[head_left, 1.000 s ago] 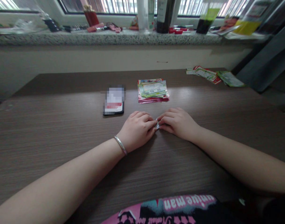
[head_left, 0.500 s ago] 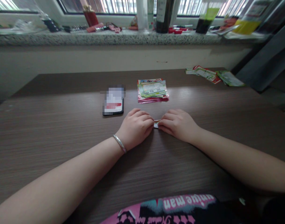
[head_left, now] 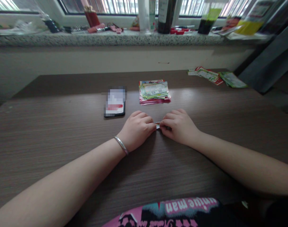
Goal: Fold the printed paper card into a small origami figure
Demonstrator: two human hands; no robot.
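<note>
Between my two hands, low over the brown table [head_left: 87,132], is a small narrow piece of printed paper [head_left: 158,125]. Only a short strip of it shows; the rest is covered by fingers. My left hand [head_left: 139,130], with a silver bangle at the wrist, pinches its left end. My right hand [head_left: 178,126] pinches the right end, fingers curled. Just beyond the hands lies a stack of colourful printed paper slips [head_left: 155,90], green ones on top of red ones. A phone [head_left: 115,104], its screen blurred out, lies beyond my left hand.
More printed slips [head_left: 210,75] lie at the table's far right corner. Behind the table runs a granite windowsill [head_left: 106,39] crowded with a red holder [head_left: 92,17], a dark bottle [head_left: 166,17], markers and a container of yellow liquid [head_left: 250,26].
The fingers of my right hand have shifted slightly, opening a small gap between thumb and forefinger. The strip of paper showing between the hands looks narrower. The stack and phone stay put.
</note>
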